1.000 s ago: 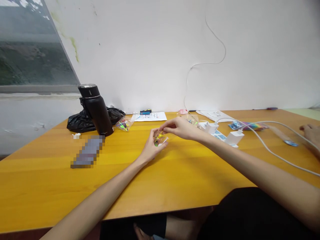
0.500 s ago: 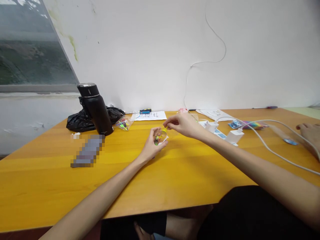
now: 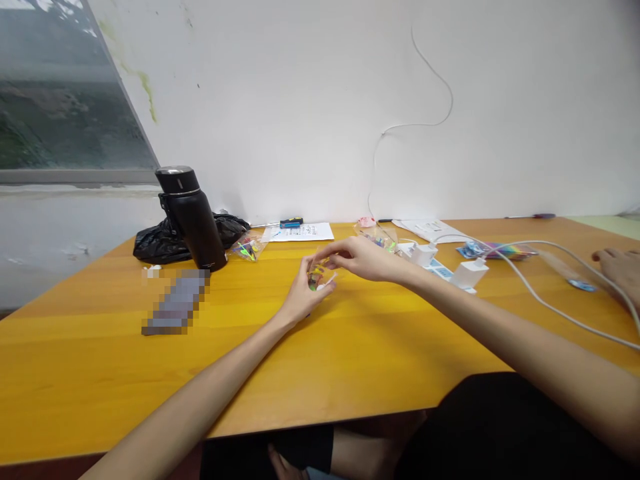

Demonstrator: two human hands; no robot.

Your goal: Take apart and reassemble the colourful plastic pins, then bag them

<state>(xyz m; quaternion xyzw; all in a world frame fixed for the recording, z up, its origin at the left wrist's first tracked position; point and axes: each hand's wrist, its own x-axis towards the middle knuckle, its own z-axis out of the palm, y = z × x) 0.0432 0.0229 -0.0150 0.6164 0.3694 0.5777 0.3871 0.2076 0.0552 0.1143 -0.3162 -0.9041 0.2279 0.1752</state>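
In the head view, your left hand (image 3: 299, 291) curls around a small clear item (image 3: 315, 279) with coloured parts, over the middle of the yellow wooden table (image 3: 350, 360). Your right hand (image 3: 364, 259) arches above it with bent fingers; whether they grip anything, you cannot tell. Behind the table rises a stained white wall (image 3: 280, 100), a thin white cord (image 3: 410, 124) trailing down it, a window (image 3: 65, 100) at left. A black bottle (image 3: 197, 227) stands before a black plastic bag (image 3: 155, 244); another person's hand (image 3: 620, 265) rests far right.
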